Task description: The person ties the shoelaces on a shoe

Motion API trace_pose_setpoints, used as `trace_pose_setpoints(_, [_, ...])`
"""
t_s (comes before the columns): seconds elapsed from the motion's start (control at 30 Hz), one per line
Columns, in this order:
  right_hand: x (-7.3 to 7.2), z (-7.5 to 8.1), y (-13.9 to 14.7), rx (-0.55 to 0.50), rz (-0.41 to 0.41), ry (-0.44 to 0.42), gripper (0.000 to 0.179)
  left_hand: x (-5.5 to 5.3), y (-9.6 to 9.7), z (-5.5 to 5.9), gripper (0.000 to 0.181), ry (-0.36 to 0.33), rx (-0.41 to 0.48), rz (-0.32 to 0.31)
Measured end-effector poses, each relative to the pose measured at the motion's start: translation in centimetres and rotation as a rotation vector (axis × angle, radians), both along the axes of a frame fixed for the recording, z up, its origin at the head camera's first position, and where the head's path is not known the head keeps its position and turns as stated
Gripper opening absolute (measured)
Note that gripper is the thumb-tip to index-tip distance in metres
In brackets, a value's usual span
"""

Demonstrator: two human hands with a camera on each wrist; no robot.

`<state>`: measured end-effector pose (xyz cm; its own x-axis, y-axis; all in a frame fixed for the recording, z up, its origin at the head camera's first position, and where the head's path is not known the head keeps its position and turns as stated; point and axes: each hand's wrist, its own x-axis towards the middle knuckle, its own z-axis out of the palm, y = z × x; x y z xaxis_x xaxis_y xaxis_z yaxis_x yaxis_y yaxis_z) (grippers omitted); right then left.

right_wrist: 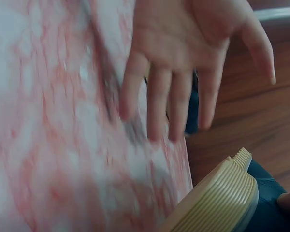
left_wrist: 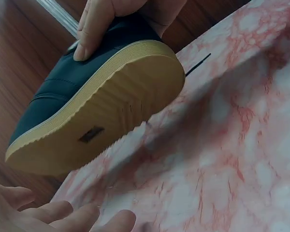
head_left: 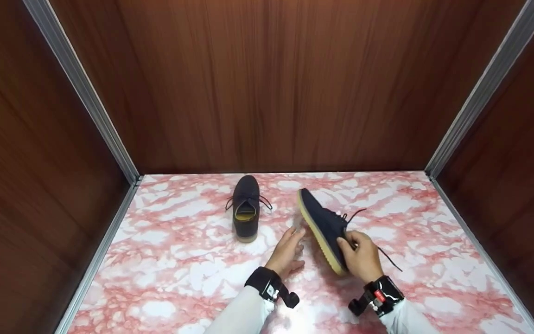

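My right hand (head_left: 362, 255) grips a dark navy lace-up shoe (head_left: 325, 220) by its heel opening, thumb on the near side. The shoe is tilted, its tan ridged sole turned toward my left hand (head_left: 288, 253). That hand hovers beside the sole with fingers extended and apart, holding nothing. In the left wrist view the whole sole (left_wrist: 116, 116) shows above my left fingertips. The right wrist view has the open left palm (right_wrist: 179, 48) facing the shoe's heel (right_wrist: 222, 198). A matching shoe (head_left: 247, 190) stands upright to the left, toe pointing away, laces loose at both sides.
The table (head_left: 179, 260) has a red and white marbled surface. Brown wood-grain panels (head_left: 267, 88) enclose it at the back and both sides, with metal strips (head_left: 86, 88) along the corners. A wrist camera band (head_left: 267, 283) sits on each forearm.
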<state>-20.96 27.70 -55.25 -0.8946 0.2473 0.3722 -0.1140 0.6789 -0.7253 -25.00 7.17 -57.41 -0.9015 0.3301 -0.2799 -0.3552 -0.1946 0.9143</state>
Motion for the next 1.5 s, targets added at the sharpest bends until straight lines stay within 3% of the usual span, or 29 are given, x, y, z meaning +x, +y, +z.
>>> trace_pose_setpoints(0.13, [0.6, -0.5, -1.9, 0.003, 0.051, 0.017, 0.020, 0.1, 0.3, 0.0, 0.086, -0.014, 0.057, 0.001])
trace_pose_setpoints(0.3, [1.5, -1.2, -3.7, 0.011, 0.105, -0.004, 0.022, 0.3, 0.0, -0.4, 0.073, -0.026, 0.124, -0.004])
trace_pose_setpoints(0.53, [2.6, -1.9, -5.6, 0.027, 0.205, -0.054, 0.016, 0.5, -1.8, -1.5, 0.057, -0.072, 0.106, -0.024])
trace_pose_setpoints(0.77, [3.3, -2.2, -6.9, 0.046, 0.268, -0.088, 0.011, 0.7, -3.7, -2.4, 0.048, -0.066, 0.051, -0.033])
trace_pose_setpoints(0.93, [3.5, -2.2, -7.4, -0.010, 0.330, -0.112, 0.007, 0.8, -5.0, -2.4, 0.046, -0.073, -0.028, -0.032])
trace_pose_setpoints(1.03, [3.8, -2.4, -7.6, -0.084, 0.393, -0.133, 0.005, 0.8, -5.7, -2.1, 0.044, -0.029, -0.148, -0.013])
trace_pose_setpoints(1.2, [4.0, -3.0, -8.0, -0.158, 0.464, -0.150, 0.004, 0.4, -6.7, -1.1, 0.036, 0.249, -0.536, 0.001])
trace_pose_setpoints(1.3, [3.9, -3.4, -8.2, -0.194, 0.457, -0.159, 0.005, 0.1, -7.3, -0.5, 0.034, 0.395, -0.692, -0.027])
trace_pose_setpoints(1.37, [3.8, -3.5, -8.2, -0.227, 0.446, -0.167, 0.006, 0.1, -7.6, -0.1, 0.034, 0.393, -0.683, -0.065])
trace_pose_setpoints(1.5, [3.4, -3.6, -8.2, -0.304, 0.417, -0.192, 0.007, 0.1, -8.2, 0.6, 0.035, 0.291, -0.550, -0.119])
